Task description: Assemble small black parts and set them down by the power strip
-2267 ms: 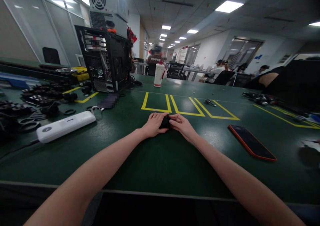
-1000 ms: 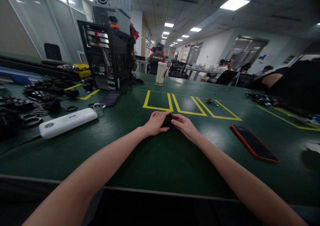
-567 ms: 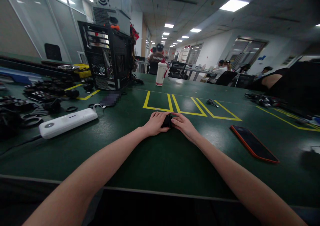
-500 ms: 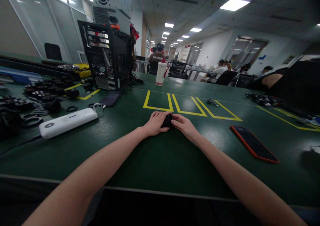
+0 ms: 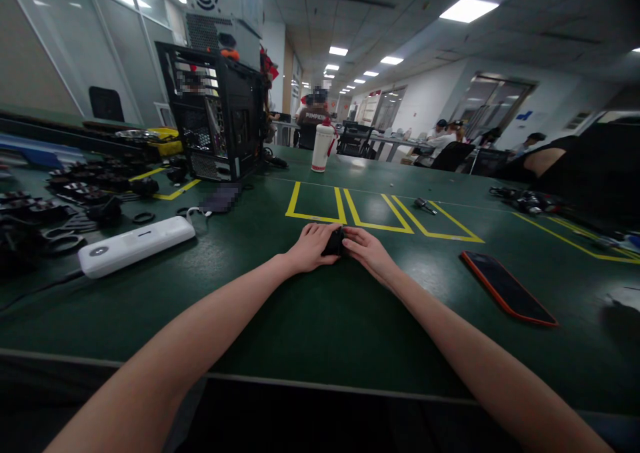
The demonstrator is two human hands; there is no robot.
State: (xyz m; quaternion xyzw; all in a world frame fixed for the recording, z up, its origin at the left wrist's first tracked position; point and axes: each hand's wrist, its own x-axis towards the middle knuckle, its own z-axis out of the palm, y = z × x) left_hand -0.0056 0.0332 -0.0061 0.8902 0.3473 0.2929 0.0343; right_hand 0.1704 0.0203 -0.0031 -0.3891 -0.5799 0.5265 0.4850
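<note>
While the green table (image 5: 330,333) is crossed by both bare forearms (image 5: 225,309), a wedge is formed: each is stretched forward and inward from a lower corner, and the wrists are brought near each other just short of the yellow tape outlines (image 5: 316,219). The left hand (image 5: 311,247) is turned back-upward and curled round a black part, its fingers laid over the far side and its thumb along the near side. The right hand (image 5: 369,249) is angled in, its thumb and fingertips gathered at the right end; whether anything is pinched there cannot be told. Between the two hands, the small black part (image 5: 334,241) is partly hidden.
</note>
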